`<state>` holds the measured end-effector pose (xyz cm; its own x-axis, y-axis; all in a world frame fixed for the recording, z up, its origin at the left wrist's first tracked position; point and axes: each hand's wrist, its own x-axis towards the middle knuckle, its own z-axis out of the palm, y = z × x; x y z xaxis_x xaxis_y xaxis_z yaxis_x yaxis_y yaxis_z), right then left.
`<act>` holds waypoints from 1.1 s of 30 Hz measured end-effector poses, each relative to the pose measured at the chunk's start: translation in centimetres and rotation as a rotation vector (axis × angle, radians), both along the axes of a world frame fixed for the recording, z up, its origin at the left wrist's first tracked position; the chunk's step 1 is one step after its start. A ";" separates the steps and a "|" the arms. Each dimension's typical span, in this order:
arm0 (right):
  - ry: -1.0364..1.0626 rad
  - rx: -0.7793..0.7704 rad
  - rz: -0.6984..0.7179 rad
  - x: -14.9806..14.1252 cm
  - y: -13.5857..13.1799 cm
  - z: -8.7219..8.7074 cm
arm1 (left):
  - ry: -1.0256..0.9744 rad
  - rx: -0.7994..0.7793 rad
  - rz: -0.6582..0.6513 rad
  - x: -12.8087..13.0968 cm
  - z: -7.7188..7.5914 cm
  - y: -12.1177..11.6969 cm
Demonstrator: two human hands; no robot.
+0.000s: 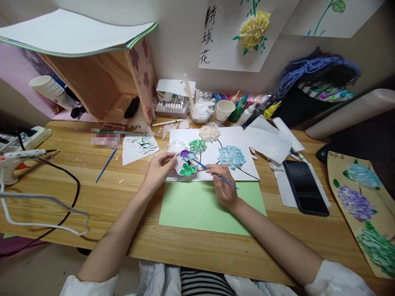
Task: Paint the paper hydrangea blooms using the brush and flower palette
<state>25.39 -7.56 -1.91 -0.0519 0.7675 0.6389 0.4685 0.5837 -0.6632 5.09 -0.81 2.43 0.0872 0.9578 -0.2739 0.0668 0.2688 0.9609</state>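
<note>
My left hand [159, 169] holds a small round paint dish [186, 164] smeared with purple and green paint, tilted over the white sheet [212, 154]. My right hand [222, 186] grips a thin blue paintbrush [216, 173] whose tip reaches into the dish. On the white sheet sit crumpled paper flowers: white [177, 145], green [197, 145], cream [209, 132] and blue [231, 156]. A light green sheet [203, 207] lies under both hands on the wooden desk [117, 197].
A second blue brush [106, 165] lies at the left near a paint-stained paper scrap [139, 149]. A glue gun [21, 156] and its black cord sit at far left. A black phone [304, 187] lies at right. Paint bottles [247, 109] and a white cup [224, 110] stand by the wall.
</note>
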 end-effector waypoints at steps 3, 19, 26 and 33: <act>-0.005 0.004 -0.011 0.0 0.0 0.0 | 0.010 -0.006 -0.009 0.0 0.0 0.0; 0.287 0.144 -0.154 0.2 -0.1 -0.6 | 0.043 0.005 0.174 -1.4 0.0 1.2; 0.226 0.107 -0.123 0.2 -0.1 -0.7 | 0.065 0.019 0.227 -1.9 0.1 1.5; 0.184 0.043 -0.130 0.2 0.0 -0.8 | 0.044 0.007 0.210 -1.7 0.1 1.5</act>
<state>25.59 -7.61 -2.75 0.1658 0.7321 0.6607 0.4150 0.5559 -0.7202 3.36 0.69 2.53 -0.1268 0.9554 -0.2665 0.0519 0.2747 0.9601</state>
